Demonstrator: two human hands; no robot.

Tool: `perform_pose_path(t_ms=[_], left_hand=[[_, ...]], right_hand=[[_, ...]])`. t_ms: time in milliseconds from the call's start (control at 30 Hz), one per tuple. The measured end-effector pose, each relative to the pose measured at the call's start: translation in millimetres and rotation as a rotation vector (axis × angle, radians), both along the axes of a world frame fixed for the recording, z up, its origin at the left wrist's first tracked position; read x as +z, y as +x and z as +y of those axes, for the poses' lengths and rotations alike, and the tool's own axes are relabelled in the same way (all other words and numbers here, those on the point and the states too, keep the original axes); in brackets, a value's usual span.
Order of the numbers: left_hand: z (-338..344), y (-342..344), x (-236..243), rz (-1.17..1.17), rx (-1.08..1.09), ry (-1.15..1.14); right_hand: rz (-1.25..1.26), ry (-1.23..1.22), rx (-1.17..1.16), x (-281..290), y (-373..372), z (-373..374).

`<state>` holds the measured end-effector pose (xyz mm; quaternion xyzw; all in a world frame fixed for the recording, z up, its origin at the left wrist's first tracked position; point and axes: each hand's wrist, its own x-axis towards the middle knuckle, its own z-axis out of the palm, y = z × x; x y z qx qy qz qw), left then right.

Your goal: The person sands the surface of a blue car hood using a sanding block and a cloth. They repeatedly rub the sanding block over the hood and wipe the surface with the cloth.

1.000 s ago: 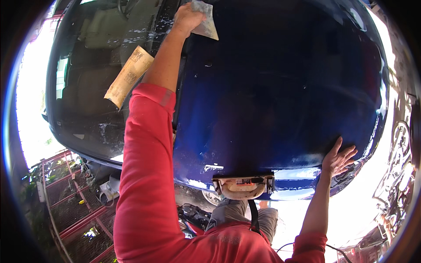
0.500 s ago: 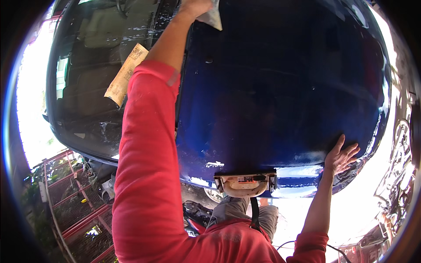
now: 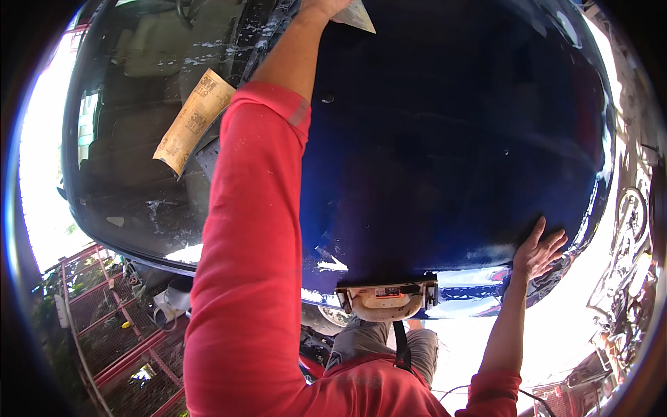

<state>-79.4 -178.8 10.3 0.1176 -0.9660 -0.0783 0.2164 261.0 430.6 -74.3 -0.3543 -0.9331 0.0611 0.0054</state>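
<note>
At the upper edge of the view, the left hand (image 3: 325,5) reaches over the dark blue hood (image 3: 431,174) with a pale sheet (image 3: 360,19), one pointed corner of which sticks out beyond the hand. Compared with a second ago, hand and sheet lie farther out and more to the right, away from the windshield (image 3: 114,184), so the sheet seems to be over a fresh part of the hood. The fingers are mostly cut off; whether they pinch the sheet or press it flat, I cannot tell. The right hand (image 3: 538,256) stays by the hood's near right corner, fingers spread, gripping nothing, probably as a brace. Left of the sleeve (image 3: 246,257), a curled tan paper (image 3: 194,121) lies on the windshield; a dark piece (image 3: 207,158) now shows beside it.
</note>
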Motion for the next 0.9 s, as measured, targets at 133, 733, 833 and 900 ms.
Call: perform_pose_path(t_ms=[133, 733, 833, 900], left_hand=[[-4, 33, 29, -0.302, -0.264, 0.853], [31, 58, 38, -0.298, -0.265, 0.868], [8, 65, 41, -0.329, -0.189, 0.806], [1, 64, 35, -0.245, -0.298, 0.826]], right_hand=[[-0.010, -0.006, -0.017, 2, -1, 1], [-0.026, 0.006, 0.000, 2, -2, -2], [-0.021, 0.001, -0.019, 4, -2, -3], [-0.024, 0.017, -0.007, 4, -1, -4]])
